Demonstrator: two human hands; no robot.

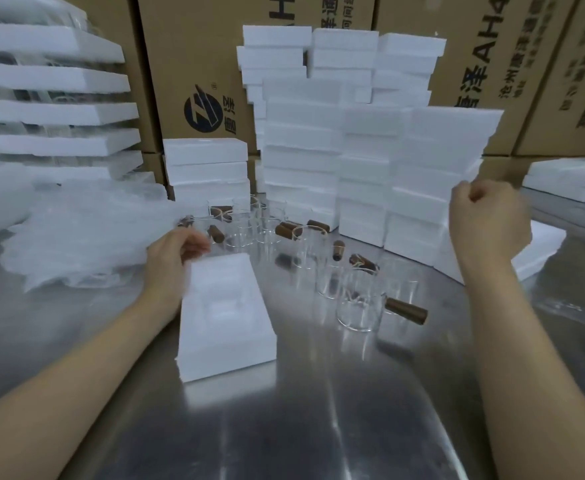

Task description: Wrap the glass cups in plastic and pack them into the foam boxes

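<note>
L hand (175, 261) sits at the far-left corner of the open foam box (225, 317), fingers curled; blurred, so grip can't be confirmed. R hand (485, 216) is raised, fingers balled, nothing visible in it. Glass cups (360, 306) w/ wooden handles stand unwrapped on the steel table (318, 427), right of and behind the box; its cavity appears empty. Plastic bags (76, 244) lie heaped at left. Judgement: this box not yet started, many cups left. Stacked foam boxes (370, 168) behind: contents unknown.
</note>
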